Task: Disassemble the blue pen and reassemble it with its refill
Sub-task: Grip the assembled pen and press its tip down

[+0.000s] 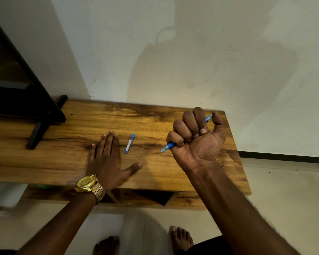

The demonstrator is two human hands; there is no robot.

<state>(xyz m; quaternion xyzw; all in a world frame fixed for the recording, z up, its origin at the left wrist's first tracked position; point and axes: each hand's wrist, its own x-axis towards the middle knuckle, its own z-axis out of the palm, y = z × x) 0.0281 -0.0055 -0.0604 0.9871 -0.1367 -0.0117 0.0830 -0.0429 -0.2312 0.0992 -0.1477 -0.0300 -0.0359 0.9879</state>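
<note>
The blue pen [167,146] is gripped in the fist of my right hand [197,138], raised over the right part of the wooden table [63,153]. Its tip points down and left, and its back end sticks out past my thumb. My fingers hide most of the barrel. A small clear refill tube with a blue cap [129,143] lies on the table between my hands. My left hand [107,159] rests flat and palm down on the wood, fingers spread, just left of the tube and apart from it.
A black stand [42,124] sits on the table's far left with one leg reaching toward me. A white wall runs behind the table. The table's right end [238,153] drops to a tiled floor. My bare feet [180,238] are below the front edge.
</note>
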